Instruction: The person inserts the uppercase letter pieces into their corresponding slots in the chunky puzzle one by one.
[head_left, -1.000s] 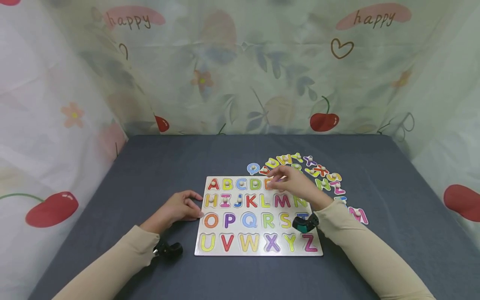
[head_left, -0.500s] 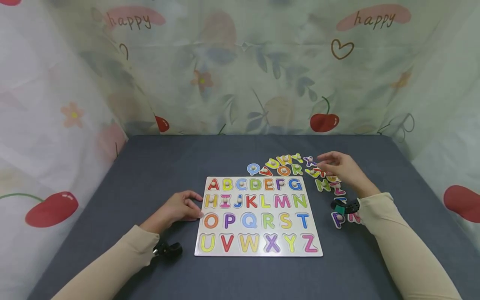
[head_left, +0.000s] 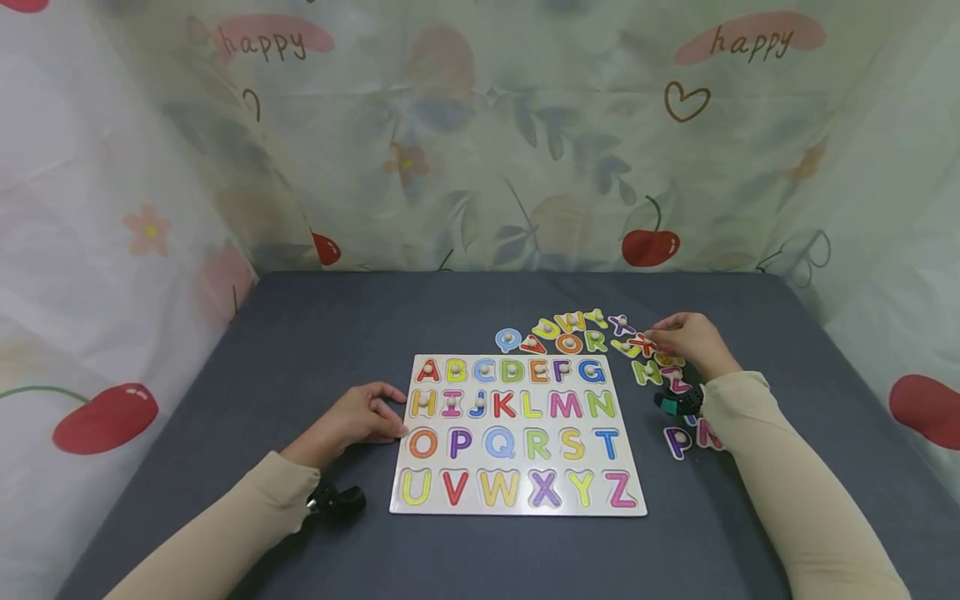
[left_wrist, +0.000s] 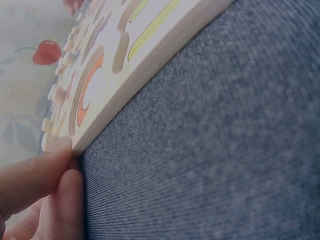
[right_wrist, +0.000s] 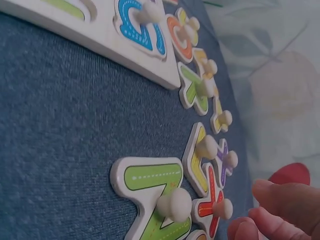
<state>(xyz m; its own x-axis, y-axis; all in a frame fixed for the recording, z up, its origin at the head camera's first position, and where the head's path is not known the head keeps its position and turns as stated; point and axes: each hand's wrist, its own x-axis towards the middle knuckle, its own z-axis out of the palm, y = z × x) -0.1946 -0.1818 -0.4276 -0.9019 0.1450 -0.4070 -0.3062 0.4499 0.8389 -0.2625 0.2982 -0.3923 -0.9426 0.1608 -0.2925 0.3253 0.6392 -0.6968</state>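
Observation:
A white wooden alphabet puzzle board (head_left: pixel 517 504) lies flat on the table. Knobbed letters from A to J sit in its upper rows; the slots from K to Z show printed letters. My left hand (head_left: pixel 363 414) rests at the board's left edge, the thumb tip (left_wrist: pixel 62 143) touching the rim. To the right of the board, my right hand (head_left: pixel 688 340) is over the loose letters, fingertips close to the knob of a red K (right_wrist: pixel 204 209). In the right wrist view thumb and fingers stand apart, with a gap between them and that knob.
Loose knobbed letters curve round the board's far right corner, among them a blue Q (head_left: pixel 507 339), a green N (right_wrist: pixel 150 175) and a purple P (head_left: pixel 677 442). The dark cloth-covered table (head_left: pixel 360 317) meets a printed curtain (head_left: pixel 480 183) at the back.
My right hand has moved from above the board's top row out to the loose letters on the right, uncovering E, F and G. My left hand has kept its place.

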